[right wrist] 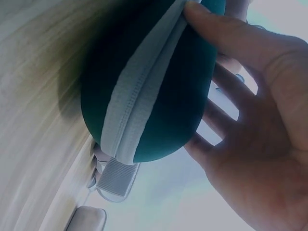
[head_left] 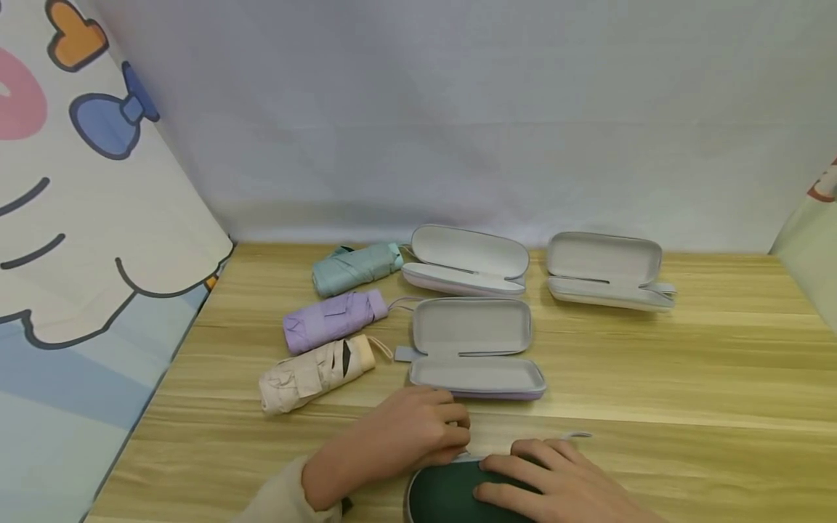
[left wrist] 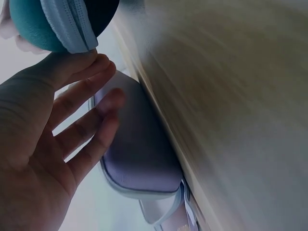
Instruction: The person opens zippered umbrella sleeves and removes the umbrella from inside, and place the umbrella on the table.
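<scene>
A closed dark green zip case (head_left: 445, 490) lies at the near edge of the head view, partly cut off. My right hand (head_left: 556, 479) holds it, fingers spread over its top; in the right wrist view the thumb (right wrist: 226, 33) presses beside the pale zipper band (right wrist: 151, 89). My left hand (head_left: 405, 428) is at the case's far left side. In the left wrist view its thumb and index finger pinch at the end of the zipper band (left wrist: 74, 26), the other fingers loosely bent. The zipper pull itself is hidden by the fingertips.
Just beyond my hands stands an open purple case (head_left: 477, 374) with grey lining. Behind are an open pinkish case (head_left: 467, 254) and an open cream case (head_left: 604, 265). Folded umbrellas in beige (head_left: 314, 378), purple (head_left: 333, 319) and teal (head_left: 360, 269) lie left. A white curtain (head_left: 458, 123) borders the table.
</scene>
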`<state>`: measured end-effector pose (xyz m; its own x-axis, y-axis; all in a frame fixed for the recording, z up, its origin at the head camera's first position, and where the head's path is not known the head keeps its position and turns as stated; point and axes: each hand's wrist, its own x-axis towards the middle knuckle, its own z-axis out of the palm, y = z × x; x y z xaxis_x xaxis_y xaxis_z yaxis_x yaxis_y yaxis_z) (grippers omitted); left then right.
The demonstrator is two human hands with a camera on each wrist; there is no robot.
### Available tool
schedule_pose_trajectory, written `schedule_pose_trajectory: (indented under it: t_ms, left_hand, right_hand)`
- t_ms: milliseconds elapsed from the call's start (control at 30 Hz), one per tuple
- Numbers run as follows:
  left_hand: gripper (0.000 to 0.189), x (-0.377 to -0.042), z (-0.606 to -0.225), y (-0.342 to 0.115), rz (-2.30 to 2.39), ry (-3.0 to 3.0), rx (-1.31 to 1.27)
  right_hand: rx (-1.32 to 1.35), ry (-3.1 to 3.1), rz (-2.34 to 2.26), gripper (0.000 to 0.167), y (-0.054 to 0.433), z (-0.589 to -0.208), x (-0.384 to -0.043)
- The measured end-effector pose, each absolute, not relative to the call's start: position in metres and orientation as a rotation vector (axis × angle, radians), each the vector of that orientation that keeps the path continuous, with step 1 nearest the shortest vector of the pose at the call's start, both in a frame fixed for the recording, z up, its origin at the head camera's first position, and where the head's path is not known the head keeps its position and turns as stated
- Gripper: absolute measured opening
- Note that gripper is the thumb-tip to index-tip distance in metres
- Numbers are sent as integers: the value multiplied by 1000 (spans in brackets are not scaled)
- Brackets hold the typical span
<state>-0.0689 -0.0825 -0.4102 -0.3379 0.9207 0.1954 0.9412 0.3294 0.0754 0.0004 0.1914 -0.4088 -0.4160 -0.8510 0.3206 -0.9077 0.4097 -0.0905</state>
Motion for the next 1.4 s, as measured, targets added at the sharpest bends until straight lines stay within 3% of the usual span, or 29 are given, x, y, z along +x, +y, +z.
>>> schedule_pose_trajectory:
  t_ms: [1400]
  left_hand:
    - [24, -86, -415, -29, -443, -2471, -1872]
  right_hand:
    - [1593, -2372, 367, 56, 193, -406, -3]
